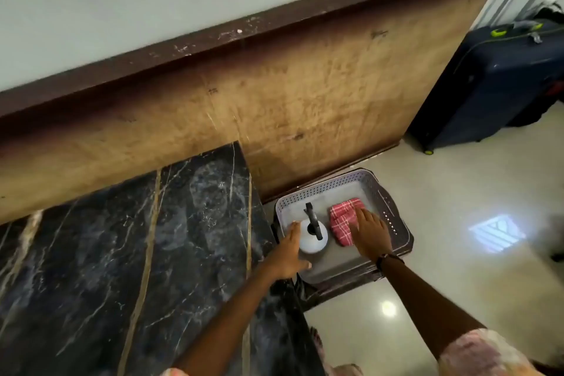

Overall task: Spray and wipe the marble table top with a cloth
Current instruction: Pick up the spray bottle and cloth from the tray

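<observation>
Left grip (290,253) beside spray bottle (312,236), right grip (370,233) on cloth (343,217)

The right hand (370,230) is covering the near right part of the red checked cloth (343,218), so whether its fingers are curling round the fabric cannot be told. The left hand (290,252) is lying against the left side of the white spray bottle (312,238), and its thumb is hiding the bottle's base. Left of the bottle, the marble bench (122,253) is running off the left and bottom edges. Far right of the bottle, the blue suitcase (503,76) is being cut by the right edge.
</observation>
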### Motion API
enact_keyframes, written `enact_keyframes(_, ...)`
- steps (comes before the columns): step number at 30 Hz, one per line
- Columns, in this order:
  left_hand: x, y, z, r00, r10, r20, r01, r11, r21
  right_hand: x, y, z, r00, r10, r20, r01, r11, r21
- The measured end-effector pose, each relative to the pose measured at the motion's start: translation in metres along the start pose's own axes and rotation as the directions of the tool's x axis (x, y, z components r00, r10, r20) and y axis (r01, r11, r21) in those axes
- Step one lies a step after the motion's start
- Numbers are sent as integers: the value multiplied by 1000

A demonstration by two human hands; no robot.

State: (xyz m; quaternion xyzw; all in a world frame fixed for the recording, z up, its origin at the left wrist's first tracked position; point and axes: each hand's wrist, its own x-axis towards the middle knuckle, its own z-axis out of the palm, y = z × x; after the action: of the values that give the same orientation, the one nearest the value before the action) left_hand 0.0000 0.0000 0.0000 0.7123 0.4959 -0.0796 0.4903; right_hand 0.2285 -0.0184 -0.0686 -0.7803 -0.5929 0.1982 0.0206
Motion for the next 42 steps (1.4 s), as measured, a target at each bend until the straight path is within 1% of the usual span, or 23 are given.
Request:
enact_keyframes(1, 9, -1, 4, 1000, 8, -30, -9, 999, -46, 6, 6, 9, 998, 34, 53, -34, 999, -2)
enact_keyframes(4, 30, 0, 13, 991, -61, -116, 40, 984, -174, 19, 20, 34, 980, 135, 145, -140, 990, 26)
enact_keyframes(7, 55, -9, 20, 979, -127, -161, 79, 958, -274, 41, 27, 51, 965, 205, 166, -224, 969, 102)
enact_keyframes(12, 82, -15, 35, 974, -161, -159, 116, 958, -261, 77, 34, 63, 922, 328, 207, -371, 900, 227)
enact_keyframes(14, 87, -13, 39, 962, -180, -205, 126, 960, -249, 84, 35, 72, 914, 351, 201, -393, 891, 229)
enact_keyframes(17, 94, -9, 41, 938, -214, -274, 143, 956, -256, 87, 34, 77, 901, 410, 140, -432, 877, 210)
enact_keyframes(20, 101, -2, 40, 907, -234, -351, 136, 950, -282, 91, 48, 81, 877, 438, 197, -478, 835, 271)
enact_keyframes(22, 105, 2, 39, 885, -252, -392, 146, 948, -282, 92, 57, 84, 869, 440, 227, -491, 823, 286)
enact_keyframes(26, 100, 9, 41, 868, -287, -405, 170, 939, -300, 83, 48, 77, 891, 426, 157, -453, 854, 255)
enact_keyframes(29, 90, 15, 38, 853, -286, -436, 170, 943, -286, 71, 39, 68, 918, 369, 146, -396, 822, 409)
enact_keyframes(32, 73, 23, 28, 839, -268, -474, 137, 947, -291, 56, 30, 49, 938, 312, 148, -343, 785, 517)
enact_keyframes(33, 64, 26, 23, 834, -253, -491, 112, 948, -298, 51, 27, 41, 940, 304, 153, -336, 753, 566)
enact_keyframes(34, 55, 30, 19, 824, -238, -514, 83, 949, -305, 44, 23, 31, 938, 301, 172, -340, 697, 631)
enact_keyframes(37, 10, 36, 6, 802, -196, -564, -29, 930, -365, 17, 3, -6, 941, 268, 209, -313, 446, 838)
enact_keyframes(40, -43, 32, -5, 771, -127, -624, -223, 864, -452, -16, -33, -47, 964, 153, 217, -249, 237, 939)
enact_keyframes(42, -79, 23, -13, 745, -96, -660, -300, 836, -460, -45, -69, -70, 972, 54, 229, -234, 123, 965)
